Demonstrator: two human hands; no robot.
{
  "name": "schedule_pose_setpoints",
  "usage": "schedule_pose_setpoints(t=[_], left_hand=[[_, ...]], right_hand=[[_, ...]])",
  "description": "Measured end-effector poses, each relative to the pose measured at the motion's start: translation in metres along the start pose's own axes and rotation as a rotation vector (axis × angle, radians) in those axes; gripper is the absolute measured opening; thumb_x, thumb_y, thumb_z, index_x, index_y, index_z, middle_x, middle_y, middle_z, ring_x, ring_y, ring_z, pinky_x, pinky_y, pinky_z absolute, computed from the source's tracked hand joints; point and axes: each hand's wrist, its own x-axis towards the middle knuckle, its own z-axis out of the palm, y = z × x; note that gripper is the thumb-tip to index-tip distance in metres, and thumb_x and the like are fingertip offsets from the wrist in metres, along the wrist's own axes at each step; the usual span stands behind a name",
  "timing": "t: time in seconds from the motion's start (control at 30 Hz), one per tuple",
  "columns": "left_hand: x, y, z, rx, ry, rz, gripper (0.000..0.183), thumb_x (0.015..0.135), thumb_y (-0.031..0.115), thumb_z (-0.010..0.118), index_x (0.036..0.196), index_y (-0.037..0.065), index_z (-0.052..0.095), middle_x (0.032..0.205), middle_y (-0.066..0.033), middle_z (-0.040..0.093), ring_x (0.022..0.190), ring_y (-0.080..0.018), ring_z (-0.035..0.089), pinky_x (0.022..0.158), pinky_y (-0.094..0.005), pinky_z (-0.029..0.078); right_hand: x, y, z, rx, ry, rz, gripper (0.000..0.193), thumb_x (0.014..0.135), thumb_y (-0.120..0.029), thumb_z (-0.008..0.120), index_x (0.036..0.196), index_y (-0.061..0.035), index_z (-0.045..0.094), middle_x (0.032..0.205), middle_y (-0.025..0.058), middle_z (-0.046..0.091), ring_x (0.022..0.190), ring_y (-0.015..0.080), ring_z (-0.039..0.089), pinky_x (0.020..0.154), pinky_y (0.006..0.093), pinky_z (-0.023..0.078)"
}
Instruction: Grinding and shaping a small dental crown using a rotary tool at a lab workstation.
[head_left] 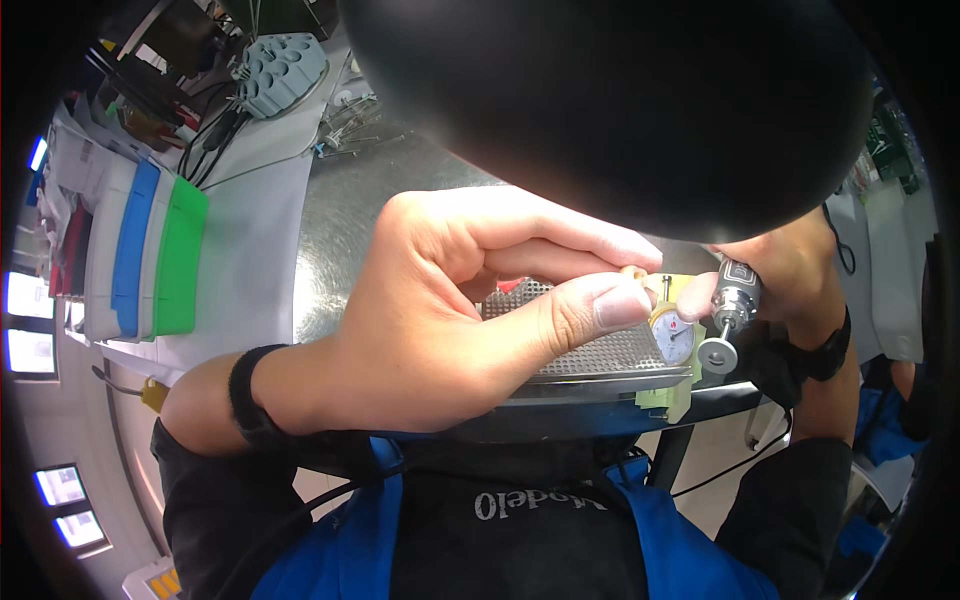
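1. I judge the step in hand to be working a tiny piece with a spinning tool: the small pale-yellow piece [632, 271] sits pinched at the fingertips of my left hand [450, 310], above the right end of the perforated metal tray [610, 350].
2. My right hand [795, 265] grasps the grey rotary handpiece [738, 285], whose pale disc [718, 355] points down toward me, apart from the piece. I cannot tell whether it is turning.
3. The next move, as I see it, calls for bringing the piece and the disc's edge together lightly, with the pinch firm and my fingertips clear of the disc. Otherwise the piece could slip or my thumb get nicked.
4. My left forearm comes in from the lower left; the thumb reaches rightward below the bent index finger, its nail toward me.
5. My right forearm rises along the right side, the hand turned inward. A dark rounded shape [620, 100] overhead hides part of that hand, so I cannot tell how every finger lies.
6. Between the tips of both hands, just left of the disc, stands a round dial gauge [672, 335]; neither hand seems to grip it.
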Motion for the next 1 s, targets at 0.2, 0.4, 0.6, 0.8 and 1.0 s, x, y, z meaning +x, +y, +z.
schedule_pose_setpoints(t=[0.2,0.4,0.6,0.8,1.0], left_hand=[[0.002,-0.005,0.000,-0.007,-0.041,0.113,0.027,0.091,0.005,0.070,0.115,-0.007,0.067,0.103,-0.0186,0.074,0.093,-0.0164,0.072,0.088,-0.0284,0.057],[0.002,-0.003,-0.003,0.015,-0.093,0.106,0.024,0.088,-0.001,0.070,0.112,-0.007,0.068,0.100,-0.0188,0.074,0.091,-0.0158,0.072,0.087,-0.0274,0.056],[0.003,-0.002,-0.003,-0.024,-0.115,0.058,0.014,0.084,-0.006,0.073,0.098,-0.007,0.068,0.093,-0.0160,0.074,0.089,-0.0147,0.071,0.084,-0.0275,0.056],[0.004,0.001,-0.007,0.061,-0.175,0.056,0.014,0.084,-0.003,0.075,0.096,-0.005,0.068,0.094,-0.0143,0.074,0.088,-0.0140,0.070,0.083,-0.0269,0.056],[0.007,0.003,-0.007,0.053,-0.206,0.050,0.015,0.084,0.000,0.077,0.096,-0.005,0.069,0.093,-0.0129,0.074,0.087,-0.0130,0.071,0.083,-0.0260,0.056]], right_hand=[[0.004,-0.013,0.001,0.124,-0.043,0.196,0.045,0.065,-0.032,0.087,0.081,-0.0001,0.060,0.066,0.0086,0.060,0.050,0.0231,0.059,0.046,0.0307,0.046],[0.005,-0.024,-0.010,0.319,-0.121,0.422,0.039,0.066,-0.021,0.090,0.090,0.0010,0.068,0.082,0.0085,0.068,0.067,0.0213,0.066,0.061,0.0291,0.050],[0.003,-0.028,-0.014,0.269,-0.159,0.462,0.037,0.065,-0.017,0.091,0.090,0.0017,0.072,0.086,0.0106,0.071,0.073,0.0204,0.069,0.066,0.0272,0.052],[0.011,-0.031,-0.018,0.141,-0.275,0.454,0.046,0.062,-0.026,0.092,0.090,0.0040,0.072,0.085,0.0127,0.071,0.073,0.0222,0.070,0.065,0.0283,0.052],[0.015,-0.032,-0.020,0.034,-0.335,0.405,0.054,0.057,-0.033,0.092,0.088,0.0065,0.071,0.084,0.0138,0.070,0.071,0.0243,0.069,0.064,0.0307,0.052]])
